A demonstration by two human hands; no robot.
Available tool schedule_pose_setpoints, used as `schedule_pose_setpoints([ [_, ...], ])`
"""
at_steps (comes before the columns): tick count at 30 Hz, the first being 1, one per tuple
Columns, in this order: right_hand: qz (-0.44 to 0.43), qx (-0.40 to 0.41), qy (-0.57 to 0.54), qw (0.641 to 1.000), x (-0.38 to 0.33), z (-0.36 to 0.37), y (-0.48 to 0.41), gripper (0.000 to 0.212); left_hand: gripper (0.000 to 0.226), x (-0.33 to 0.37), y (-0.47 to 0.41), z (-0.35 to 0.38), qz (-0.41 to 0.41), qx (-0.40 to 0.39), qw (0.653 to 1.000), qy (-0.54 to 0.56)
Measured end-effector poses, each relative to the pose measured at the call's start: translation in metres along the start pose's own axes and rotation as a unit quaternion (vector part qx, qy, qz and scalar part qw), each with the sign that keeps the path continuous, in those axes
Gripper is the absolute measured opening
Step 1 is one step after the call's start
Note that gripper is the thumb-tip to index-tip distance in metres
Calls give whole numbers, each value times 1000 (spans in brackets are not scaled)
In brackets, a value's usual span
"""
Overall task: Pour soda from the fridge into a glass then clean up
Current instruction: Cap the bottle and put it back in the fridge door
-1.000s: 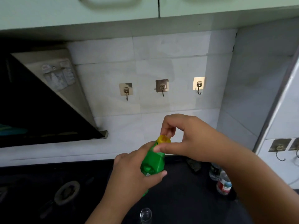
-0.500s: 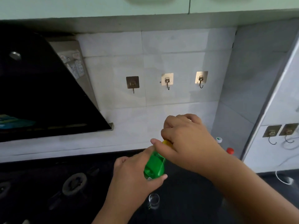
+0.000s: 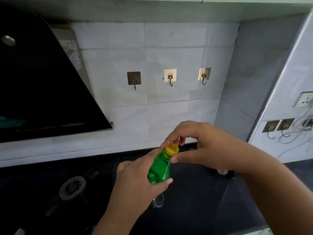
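A green soda bottle (image 3: 159, 170) with a yellow cap (image 3: 171, 149) is held over the dark counter, tilted to the right. My left hand (image 3: 135, 185) grips the bottle's body from the left. My right hand (image 3: 201, 145) pinches the yellow cap between thumb and fingertips. A small clear glass (image 3: 158, 200) stands on the counter just below the bottle, partly hidden by my left hand.
A gas burner (image 3: 72, 185) sits at the left on the black counter (image 3: 194, 200). A black range hood (image 3: 42, 82) slopes down above it. Three wall hooks (image 3: 170, 78) hang on the white tiles. A small bottle (image 3: 221, 171) peeks out behind my right wrist.
My right hand, which covered the cap half a second ago, has lifted its fingers so the cap shows again. The camera has swung left and up; the bottle stays in my left hand.
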State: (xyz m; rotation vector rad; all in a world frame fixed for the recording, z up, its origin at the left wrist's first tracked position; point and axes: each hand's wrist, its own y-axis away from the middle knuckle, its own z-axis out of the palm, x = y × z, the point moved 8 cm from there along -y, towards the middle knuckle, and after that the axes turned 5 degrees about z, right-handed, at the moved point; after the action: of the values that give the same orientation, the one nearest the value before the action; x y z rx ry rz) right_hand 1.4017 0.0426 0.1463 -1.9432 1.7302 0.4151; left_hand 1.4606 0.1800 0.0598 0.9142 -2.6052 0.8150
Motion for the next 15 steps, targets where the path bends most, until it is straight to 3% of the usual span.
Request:
schedule_pose_setpoints([
  [6, 9, -20, -3, 1000, -9, -1, 3, 38, 85, 4, 5, -7, 23, 6, 1000, -2],
  [15, 6, -41, 105, 994, -32, 5, 0, 30, 78, 2, 16, -7, 12, -30, 999, -14],
])
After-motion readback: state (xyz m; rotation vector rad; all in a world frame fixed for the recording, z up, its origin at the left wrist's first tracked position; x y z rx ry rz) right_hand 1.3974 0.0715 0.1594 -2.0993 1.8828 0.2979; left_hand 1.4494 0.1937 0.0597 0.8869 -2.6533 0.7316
